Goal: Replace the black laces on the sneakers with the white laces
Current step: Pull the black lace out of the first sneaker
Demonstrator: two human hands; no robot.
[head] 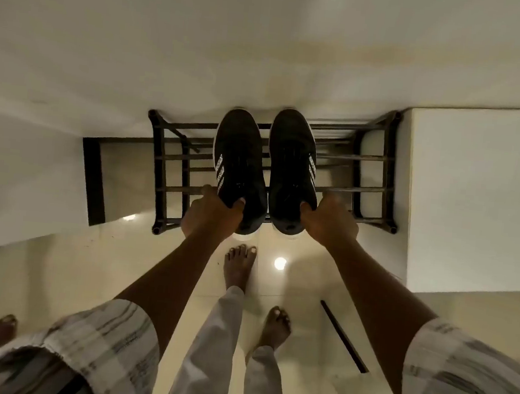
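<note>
Two black sneakers with white side stripes are over a dark metal shoe rack (173,156), toes pointing away from me. My left hand (211,212) grips the left sneaker (240,160) at its heel collar, thumb inside the opening. My right hand (329,221) grips the right sneaker (292,162) the same way at its heel. The black laces are too dark to make out. No white laces are in view.
The rack stands against a white wall, with a white cabinet (474,198) close on its right and a dark-edged panel (93,180) on its left. My bare feet (239,268) stand on a glossy tiled floor below the rack. A dark strip (343,336) lies on the floor at right.
</note>
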